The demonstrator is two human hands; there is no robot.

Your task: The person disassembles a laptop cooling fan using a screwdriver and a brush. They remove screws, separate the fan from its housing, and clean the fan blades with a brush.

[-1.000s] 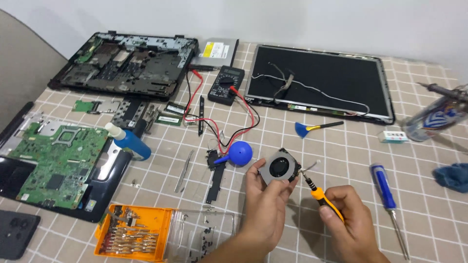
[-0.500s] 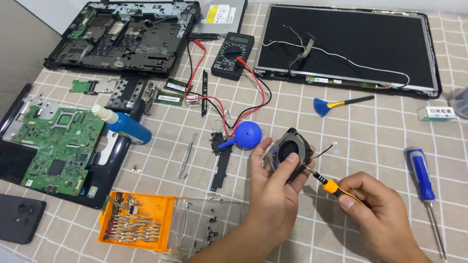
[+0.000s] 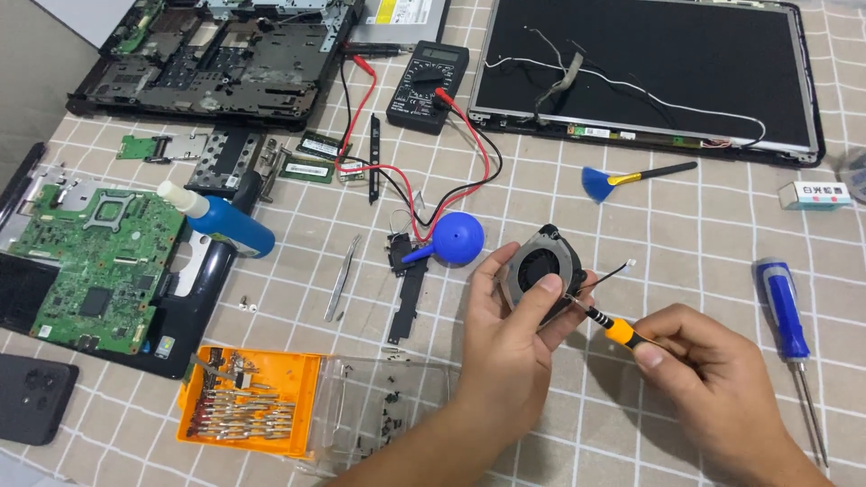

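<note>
My left hand (image 3: 505, 347) grips a small grey laptop cooling fan (image 3: 539, 271), thumb across its round opening, with a thin wire trailing off to the right. My right hand (image 3: 713, 383) holds a small screwdriver with an orange and black handle (image 3: 618, 332); its tip touches the fan's lower right edge. A blue rubber air blower (image 3: 456, 240) lies just left of the fan on the checked tablecloth.
A green motherboard (image 3: 86, 261) and blue bottle (image 3: 221, 221) lie at left, an orange bit case (image 3: 248, 401) with clear lid at front. A multimeter (image 3: 427, 86) with red and black leads, laptop base (image 3: 216, 54), screen panel (image 3: 645, 72), blue brush (image 3: 631, 179), blue screwdriver (image 3: 785, 311) and tweezers (image 3: 341, 280) surround them.
The view has moved closer and lower over the table. My left hand has tilted the fan up, and the screwdriver tip has come onto the fan's edge.
</note>
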